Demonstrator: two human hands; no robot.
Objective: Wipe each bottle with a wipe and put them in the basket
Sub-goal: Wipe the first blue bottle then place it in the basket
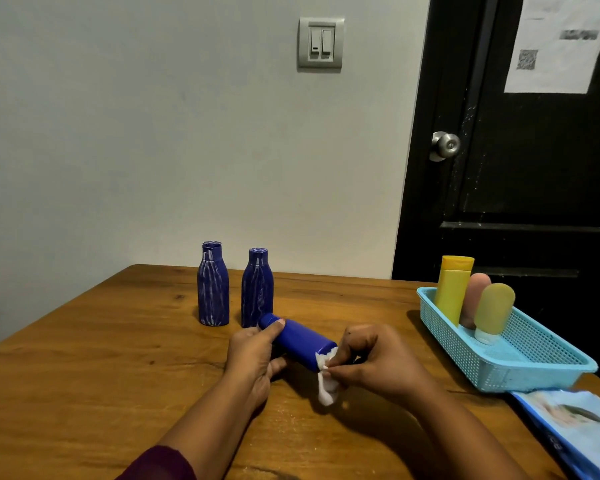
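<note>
Blue bottle (300,338) in left hand (253,355) grip — wipe (327,389) pinched in right hand (378,362) at base edge

Two bottles (213,284) behind near bottle (300,337), basket (520,375) at right, three bottles (452,292) in it

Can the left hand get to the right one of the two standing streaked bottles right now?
Likely within reach: that streaked bottle stands just beyond the left hand, nothing else between. But the hand grips the blue bottle being wiped, so it isn't free.
</note>
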